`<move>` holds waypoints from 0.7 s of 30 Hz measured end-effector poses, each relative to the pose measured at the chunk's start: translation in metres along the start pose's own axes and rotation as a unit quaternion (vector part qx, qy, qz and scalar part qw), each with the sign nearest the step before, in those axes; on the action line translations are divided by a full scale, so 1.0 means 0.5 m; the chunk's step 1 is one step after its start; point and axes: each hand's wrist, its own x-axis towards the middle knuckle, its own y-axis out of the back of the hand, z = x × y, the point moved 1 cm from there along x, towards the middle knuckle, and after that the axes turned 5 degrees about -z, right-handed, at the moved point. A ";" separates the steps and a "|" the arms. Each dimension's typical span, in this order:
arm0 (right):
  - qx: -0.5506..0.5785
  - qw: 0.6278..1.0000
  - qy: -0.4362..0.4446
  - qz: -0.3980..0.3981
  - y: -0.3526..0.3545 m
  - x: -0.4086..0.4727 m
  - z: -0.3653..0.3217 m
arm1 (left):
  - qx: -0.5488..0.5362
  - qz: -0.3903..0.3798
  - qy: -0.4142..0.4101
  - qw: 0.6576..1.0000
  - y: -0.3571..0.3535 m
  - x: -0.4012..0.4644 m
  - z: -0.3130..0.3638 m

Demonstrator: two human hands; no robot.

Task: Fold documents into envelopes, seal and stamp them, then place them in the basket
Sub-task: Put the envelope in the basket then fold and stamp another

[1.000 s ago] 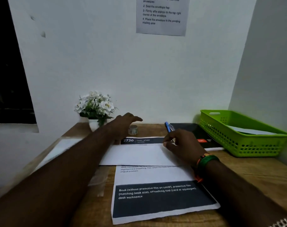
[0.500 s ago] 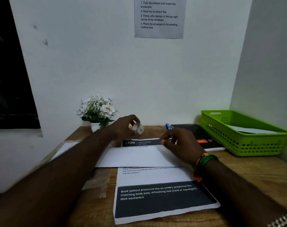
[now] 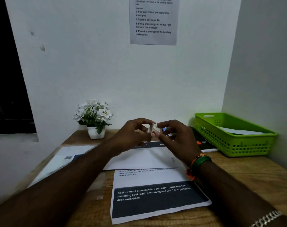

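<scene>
Both hands up over the desk (image 3: 262, 174): left hand (image 3: 133, 135) pinches the small tape roll (image 3: 153, 129), right hand (image 3: 177, 136) picks at its end with curled fingers. Sealing step, I'd say. Next, draw a strip down onto the envelope (image 3: 144, 158) lying beneath. Basket (image 3: 247, 145) waits far right, open path.

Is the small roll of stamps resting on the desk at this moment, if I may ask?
No, the left hand and right hand hold the small roll between their fingertips, raised above the white envelope.
</scene>
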 end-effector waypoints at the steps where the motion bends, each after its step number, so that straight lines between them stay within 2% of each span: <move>1: 0.003 1.000 0.000 0.002 0.000 -0.001 0.000 | -0.001 0.003 0.000 1.000 -0.002 -0.003 0.003; 9: -0.027 0.999 0.003 0.025 -0.001 0.001 0.000 | 0.030 0.017 -0.008 0.999 -0.008 -0.012 0.009; 14: -0.025 0.999 0.005 0.037 0.001 0.004 0.003 | 0.010 0.022 0.006 1.000 -0.013 -0.011 0.005; 21: 0.027 0.999 -0.038 0.026 0.001 0.010 0.012 | -0.015 0.015 0.026 0.999 -0.013 -0.013 0.002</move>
